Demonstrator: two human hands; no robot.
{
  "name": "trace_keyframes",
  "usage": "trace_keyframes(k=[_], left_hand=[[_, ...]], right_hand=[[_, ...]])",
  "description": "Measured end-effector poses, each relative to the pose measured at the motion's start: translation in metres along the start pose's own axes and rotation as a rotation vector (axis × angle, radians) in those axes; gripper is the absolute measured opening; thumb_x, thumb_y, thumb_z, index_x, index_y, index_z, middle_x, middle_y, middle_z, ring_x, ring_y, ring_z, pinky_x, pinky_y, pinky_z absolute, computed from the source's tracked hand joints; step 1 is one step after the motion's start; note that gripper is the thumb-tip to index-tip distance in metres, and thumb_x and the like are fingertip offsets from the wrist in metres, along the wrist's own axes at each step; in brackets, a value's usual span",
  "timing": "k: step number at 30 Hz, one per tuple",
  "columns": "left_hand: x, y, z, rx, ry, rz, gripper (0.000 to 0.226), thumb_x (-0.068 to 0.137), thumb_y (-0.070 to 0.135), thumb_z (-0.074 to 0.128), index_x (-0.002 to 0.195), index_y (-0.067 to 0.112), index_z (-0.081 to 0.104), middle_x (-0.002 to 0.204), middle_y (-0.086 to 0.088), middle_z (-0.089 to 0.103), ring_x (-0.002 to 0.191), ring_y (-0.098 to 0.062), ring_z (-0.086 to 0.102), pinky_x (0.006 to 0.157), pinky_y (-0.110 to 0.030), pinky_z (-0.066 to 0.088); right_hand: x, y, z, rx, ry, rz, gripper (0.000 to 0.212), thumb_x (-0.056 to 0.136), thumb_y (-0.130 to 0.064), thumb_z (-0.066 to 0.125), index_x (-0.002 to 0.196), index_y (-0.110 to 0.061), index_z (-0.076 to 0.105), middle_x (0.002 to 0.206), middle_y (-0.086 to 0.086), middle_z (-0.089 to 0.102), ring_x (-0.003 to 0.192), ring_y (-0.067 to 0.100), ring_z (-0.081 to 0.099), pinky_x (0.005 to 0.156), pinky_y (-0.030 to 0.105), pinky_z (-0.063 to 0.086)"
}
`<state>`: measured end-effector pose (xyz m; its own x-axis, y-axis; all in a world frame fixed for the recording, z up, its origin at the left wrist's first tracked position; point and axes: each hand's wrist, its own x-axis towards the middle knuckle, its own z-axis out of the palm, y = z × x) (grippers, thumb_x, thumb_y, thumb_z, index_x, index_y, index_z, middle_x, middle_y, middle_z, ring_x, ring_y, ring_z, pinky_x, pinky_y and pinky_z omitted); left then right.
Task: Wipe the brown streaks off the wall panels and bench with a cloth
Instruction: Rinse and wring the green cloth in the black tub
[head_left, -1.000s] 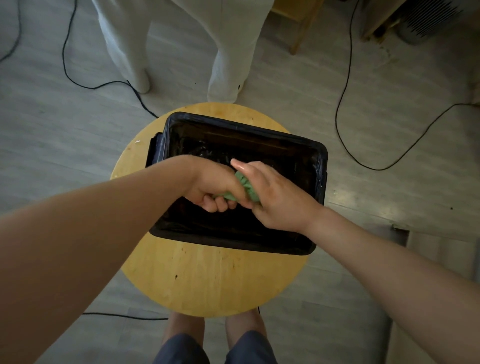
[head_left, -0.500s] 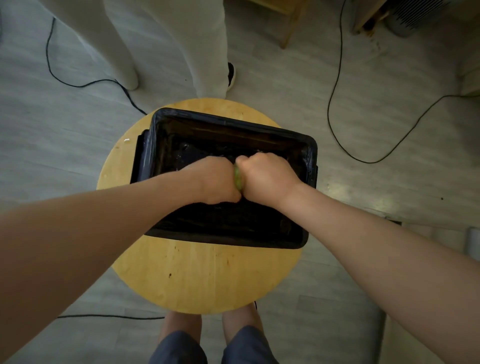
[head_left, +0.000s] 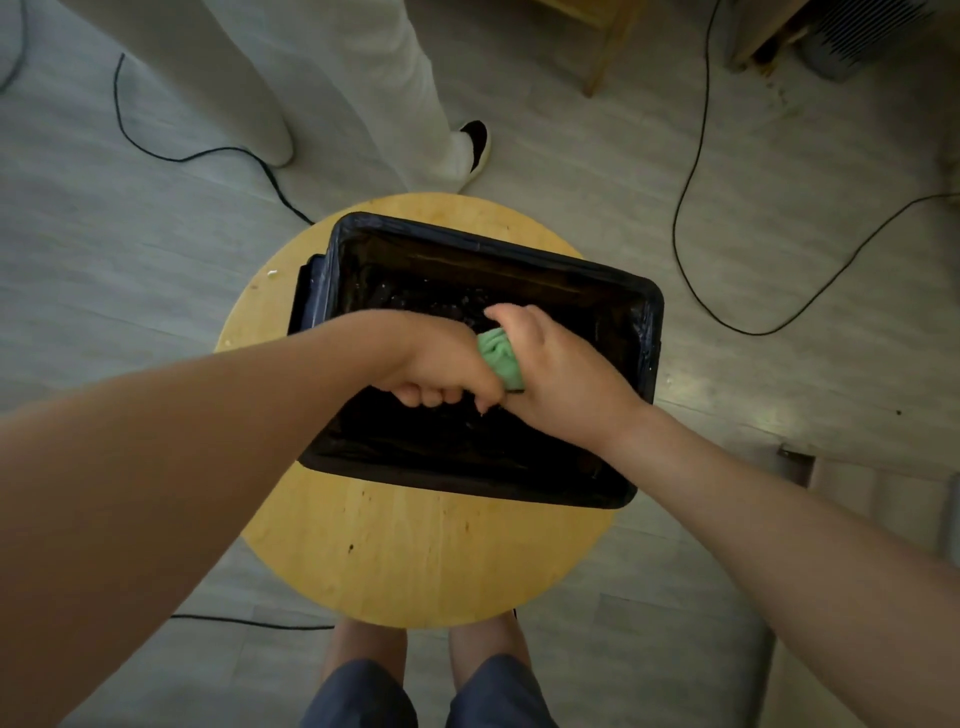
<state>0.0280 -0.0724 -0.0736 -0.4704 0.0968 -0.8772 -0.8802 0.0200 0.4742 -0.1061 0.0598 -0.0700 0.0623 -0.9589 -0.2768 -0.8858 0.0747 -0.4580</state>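
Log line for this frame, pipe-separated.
left hand: grips bunched green cloth | right hand: grips same cloth | where: above black rectangular tub on round wooden stool

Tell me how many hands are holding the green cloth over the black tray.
2. The left hand grips the crumpled green cloth from its left side, the right hand from its right, both above the black rectangular tray. No other hands show.

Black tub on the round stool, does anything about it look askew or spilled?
Yes. The black plastic tub sits skewed and off-centre on the round wooden stool, its right end overhanging the rim. Small dark specks dot the stool top in front of it.
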Motion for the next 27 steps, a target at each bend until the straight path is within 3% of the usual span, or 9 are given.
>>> trace_keyframes(k=[3, 5, 9, 11, 15, 18, 20, 23, 27], left_hand=[[-0.006, 0.000, -0.012, -0.087, -0.281, -0.040, 0.019, 0.090, 0.015, 0.066, 0.082, 0.020, 0.049, 0.060, 0.005, 0.035, 0.049, -0.009, 0.021, 0.042, -0.021, 0.017], [-0.008, 0.001, -0.017, -0.107, -0.383, -0.071, 0.019, 0.092, 0.016, 0.066, 0.082, 0.020, 0.050, 0.061, 0.005, 0.034, 0.048, -0.007, 0.021, 0.040, -0.018, 0.018], [-0.007, 0.005, -0.012, -0.060, -0.425, -0.073, 0.023, 0.092, 0.027, 0.074, 0.094, 0.018, 0.053, 0.064, 0.005, 0.037, 0.053, -0.008, 0.022, 0.042, -0.018, 0.018], [-0.009, 0.007, -0.011, -0.035, -0.403, -0.034, 0.029, 0.089, 0.032, 0.079, 0.088, 0.018, 0.053, 0.065, 0.005, 0.039, 0.054, -0.009, 0.024, 0.044, -0.020, 0.019], [-0.012, 0.006, -0.008, 0.103, -0.155, 0.052, 0.040, 0.081, 0.042, 0.084, 0.076, 0.017, 0.053, 0.056, 0.004, 0.044, 0.048, -0.013, 0.032, 0.046, -0.027, 0.026], [-0.004, 0.006, 0.004, 0.452, 0.163, 0.099, 0.040, 0.086, 0.045, 0.075, 0.074, 0.011, 0.058, 0.062, -0.002, 0.058, 0.054, -0.021, 0.054, 0.056, -0.035, 0.050], [0.001, 0.005, 0.015, 0.708, 0.312, 0.101, 0.033, 0.095, 0.040, 0.061, 0.072, 0.016, 0.054, 0.071, -0.001, 0.060, 0.061, -0.018, 0.056, 0.063, -0.035, 0.050], [0.004, 0.003, 0.027, 0.715, 0.479, 0.074, 0.024, 0.094, 0.035, 0.058, 0.076, 0.020, 0.055, 0.076, 0.000, 0.058, 0.064, -0.019, 0.057, 0.057, -0.033, 0.048], [0.005, 0.002, 0.030, 0.727, 0.607, 0.070, 0.016, 0.092, 0.034, 0.062, 0.099, 0.020, 0.066, 0.085, 0.000, 0.062, 0.073, -0.023, 0.061, 0.058, -0.033, 0.047]], right_hand=[[-0.017, -0.005, -0.003, -0.060, 0.123, -0.145, 0.081, 0.089, -0.017, 0.079, 0.154, -0.003, 0.033, 0.126, 0.016, 0.056, 0.110, 0.027, 0.059, 0.087, 0.033, 0.053], [-0.021, -0.010, -0.004, -0.091, 0.129, -0.144, 0.083, 0.090, -0.016, 0.077, 0.157, -0.002, 0.030, 0.122, 0.016, 0.056, 0.108, 0.026, 0.058, 0.084, 0.033, 0.054], [-0.014, -0.011, -0.002, -0.173, 0.040, -0.048, 0.088, 0.091, -0.028, 0.076, 0.160, -0.004, 0.026, 0.113, 0.013, 0.058, 0.093, 0.025, 0.061, 0.065, 0.036, 0.057], [-0.007, -0.011, -0.002, -0.294, -0.010, 0.006, 0.072, 0.091, -0.029, 0.073, 0.150, -0.005, 0.040, 0.109, 0.012, 0.062, 0.082, 0.027, 0.065, 0.056, 0.041, 0.056], [0.007, -0.016, -0.013, -0.482, -0.024, 0.004, 0.025, 0.083, -0.018, 0.074, 0.099, -0.007, 0.059, 0.080, 0.010, 0.066, 0.057, 0.031, 0.065, 0.043, 0.030, 0.037], [0.017, -0.018, -0.020, -0.464, -0.120, 0.060, 0.020, 0.085, -0.014, 0.071, 0.100, -0.006, 0.060, 0.078, 0.009, 0.064, 0.064, 0.033, 0.064, 0.049, 0.033, 0.034], [0.025, -0.020, -0.023, -0.358, -0.266, 0.126, 0.017, 0.088, -0.013, 0.066, 0.103, -0.009, 0.062, 0.078, 0.002, 0.056, 0.069, 0.028, 0.059, 0.052, 0.035, 0.040], [0.032, -0.018, -0.024, -0.185, -0.416, 0.204, 0.004, 0.086, -0.013, 0.064, 0.086, -0.016, 0.066, 0.075, 0.003, 0.058, 0.070, 0.027, 0.062, 0.057, 0.039, 0.056], [0.035, -0.021, -0.028, -0.133, -0.470, 0.264, 0.013, 0.088, -0.012, 0.061, 0.076, -0.019, 0.062, 0.074, 0.006, 0.061, 0.065, 0.025, 0.061, 0.050, 0.032, 0.047]])
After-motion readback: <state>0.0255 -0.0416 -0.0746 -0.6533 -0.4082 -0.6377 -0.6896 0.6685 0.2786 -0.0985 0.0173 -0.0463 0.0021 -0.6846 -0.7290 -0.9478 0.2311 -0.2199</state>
